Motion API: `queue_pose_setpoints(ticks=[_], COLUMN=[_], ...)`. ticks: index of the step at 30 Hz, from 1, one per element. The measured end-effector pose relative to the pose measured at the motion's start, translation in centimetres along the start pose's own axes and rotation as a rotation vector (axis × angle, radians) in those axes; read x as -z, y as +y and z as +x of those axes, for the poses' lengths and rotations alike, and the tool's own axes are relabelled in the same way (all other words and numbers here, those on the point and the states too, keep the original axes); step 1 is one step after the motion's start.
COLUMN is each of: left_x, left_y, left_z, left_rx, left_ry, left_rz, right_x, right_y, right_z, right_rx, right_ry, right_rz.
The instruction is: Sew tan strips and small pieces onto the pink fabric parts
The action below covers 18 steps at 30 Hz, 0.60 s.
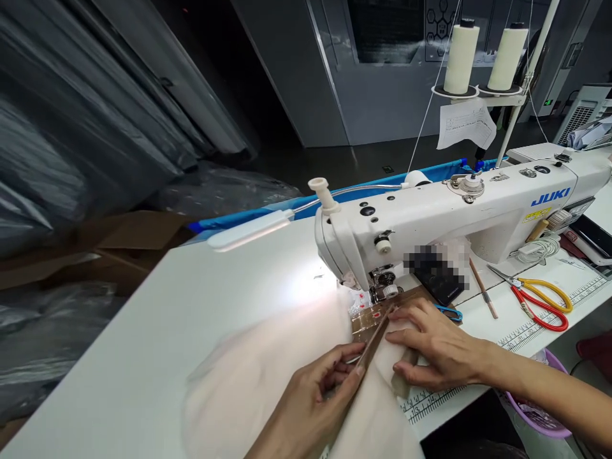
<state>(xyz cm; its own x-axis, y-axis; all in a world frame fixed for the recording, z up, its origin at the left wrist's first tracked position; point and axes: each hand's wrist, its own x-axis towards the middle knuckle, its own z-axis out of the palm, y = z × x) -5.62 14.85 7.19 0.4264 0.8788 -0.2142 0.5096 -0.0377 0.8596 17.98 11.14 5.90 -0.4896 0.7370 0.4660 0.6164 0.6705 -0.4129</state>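
Observation:
A pale cream fabric [268, 376] lies on the white table [157, 319] in front of a white sewing machine [459, 217]. My left hand [310, 401] is closed in a pinch on the fabric's edge next to a thin brown strip [373, 344] that runs toward the presser foot [382, 290]. My right hand [435, 347] lies flat with fingers stretched, pressing the fabric just right of the strip, close to the needle area. Brown tape patches [363, 315] sit on the machine bed under the foot.
Scissors with red and yellow handles [540, 299] lie at the right by a printed ruler [507, 344] along the table edge. Two cream thread cones [482, 54] stand behind the machine. A dark phone [440, 277] and small blue snips [452, 312] lie near my right hand. A purple basket [549, 421] hangs below.

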Motion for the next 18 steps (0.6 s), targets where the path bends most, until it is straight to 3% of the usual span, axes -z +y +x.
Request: queue_pose_setpoints(ticks=[9, 18], left_x=[-0.8, -0.4], left_y=[0.3, 1.1], left_z=[-0.1, -0.7], left_rx=[-0.046, -0.138], left_ry=[0.238, 0.26], left_rz=[0.124, 0.178], right_x=[-0.6, 0.1], right_y=[0.7, 0.1], right_z=[-1.6, -0.7], right_rx=[0.011, 0.012], right_ry=[0.031, -0.079], right_rz=[0.007, -0.163])
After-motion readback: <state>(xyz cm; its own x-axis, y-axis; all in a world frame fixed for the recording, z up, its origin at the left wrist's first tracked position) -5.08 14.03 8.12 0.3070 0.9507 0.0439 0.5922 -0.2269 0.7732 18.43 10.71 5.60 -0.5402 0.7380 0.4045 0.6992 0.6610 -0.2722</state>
